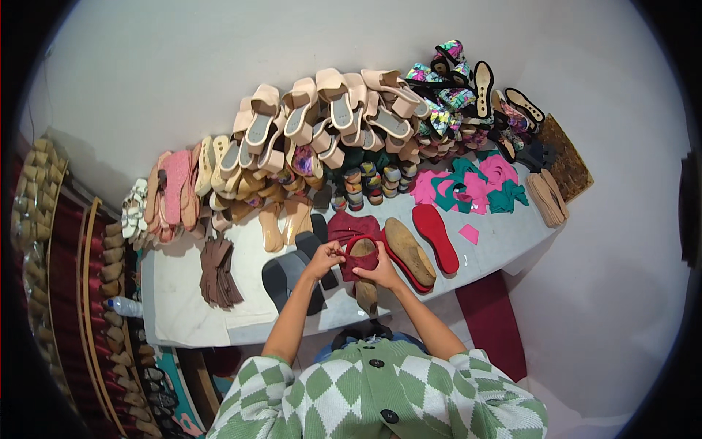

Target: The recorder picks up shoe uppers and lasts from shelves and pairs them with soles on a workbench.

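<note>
Crowding the right hand point(380, 274): wooden last point(406, 251), red sole point(436, 239)

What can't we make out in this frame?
All head view:
Foot form: middle hidden by the dark red strap.
Left hand: exact pinch too small to tell.
Red sole: mostly covered by a second foot form.
Lower shoes: partly covered by beige sandals.
Left rack: cut off by dark lens rim.

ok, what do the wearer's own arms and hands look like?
The left hand and right hand show no gloves. Bare forearms run into green-and-white diamond-patterned knit sleeves; the matching top has dark front buttons.
</note>
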Motion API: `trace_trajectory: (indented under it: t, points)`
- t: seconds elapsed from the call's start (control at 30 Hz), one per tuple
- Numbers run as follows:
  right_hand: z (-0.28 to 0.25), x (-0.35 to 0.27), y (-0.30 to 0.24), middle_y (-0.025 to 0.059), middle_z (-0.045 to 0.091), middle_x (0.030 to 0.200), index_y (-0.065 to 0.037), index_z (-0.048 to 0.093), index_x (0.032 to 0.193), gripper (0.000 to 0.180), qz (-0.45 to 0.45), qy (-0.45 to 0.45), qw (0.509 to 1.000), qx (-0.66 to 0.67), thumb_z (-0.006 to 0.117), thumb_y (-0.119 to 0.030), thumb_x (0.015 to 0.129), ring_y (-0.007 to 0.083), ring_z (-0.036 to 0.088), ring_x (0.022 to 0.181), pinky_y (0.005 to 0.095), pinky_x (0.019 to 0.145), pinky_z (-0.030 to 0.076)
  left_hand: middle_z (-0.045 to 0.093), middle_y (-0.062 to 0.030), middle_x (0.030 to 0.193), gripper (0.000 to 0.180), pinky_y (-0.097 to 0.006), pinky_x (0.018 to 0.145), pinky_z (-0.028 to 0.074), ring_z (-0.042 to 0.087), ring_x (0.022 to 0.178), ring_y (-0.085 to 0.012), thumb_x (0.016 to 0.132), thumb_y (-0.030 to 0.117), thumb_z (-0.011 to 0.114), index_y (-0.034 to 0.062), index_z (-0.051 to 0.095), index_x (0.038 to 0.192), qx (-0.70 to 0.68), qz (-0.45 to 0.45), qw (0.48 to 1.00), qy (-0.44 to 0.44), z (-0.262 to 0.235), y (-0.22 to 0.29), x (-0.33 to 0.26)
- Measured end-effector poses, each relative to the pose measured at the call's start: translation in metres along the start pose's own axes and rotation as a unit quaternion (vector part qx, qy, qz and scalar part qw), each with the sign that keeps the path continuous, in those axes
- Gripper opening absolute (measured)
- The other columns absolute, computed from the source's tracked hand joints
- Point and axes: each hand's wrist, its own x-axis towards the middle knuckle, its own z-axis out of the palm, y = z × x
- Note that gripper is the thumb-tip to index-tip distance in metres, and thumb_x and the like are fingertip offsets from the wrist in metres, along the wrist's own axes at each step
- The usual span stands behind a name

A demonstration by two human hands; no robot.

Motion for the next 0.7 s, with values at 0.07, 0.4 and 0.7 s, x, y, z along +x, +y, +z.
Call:
trace_trajectory:
  t: [0.07,0.4,0.7]
  points:
    - [-0.002,0.001,0.001,0.0132,0.048,0.115,-0.002,0.033,0.122,0.077,-0.011,-0.009,1.0,-0.001,0.08,-0.021,0.063,0.0203,0.048,0.109,0.0332,0.094,0.039,0.052,0.0051,0.071,0.022,-0.019,0.059,0.04,0.048,0.064,-0.0036,0.075,0.007,0.071,0.0105,0.049,0.075,-0.017,0.009,1.0,0.012,-0.002,-0.012,0.001]
    - [-0.006,-0.003,-0.002,0.0146,0.046,0.119,-0.001,0.03,0.127,0.083,0.026,0.002,0.999,0.031,0.08,-0.021,0.063,0.0218,0.047,0.111,0.0345,0.095,0.039,0.059,0.0022,0.087,0.021,-0.023,0.072,0.048,0.057,0.077,-0.0083,0.087,0.028,0.059,0.0082,0.054,0.092,-0.186,0.082,0.962,0.181,0.052,-0.061,0.008]
    - [0.002,-0.004,0.004,0.0174,0.048,0.116,0.0,0.032,0.124,0.081,0.012,0.042,0.996,-0.072,0.08,-0.024,0.063,0.0248,0.049,0.109,0.0363,0.093,0.04,0.056,-0.0008,0.089,0.015,-0.022,0.078,0.043,0.054,0.084,-0.0086,0.09,0.021,0.057,0.0063,0.053,0.094,-0.115,0.146,0.924,0.335,0.065,-0.055,0.013]
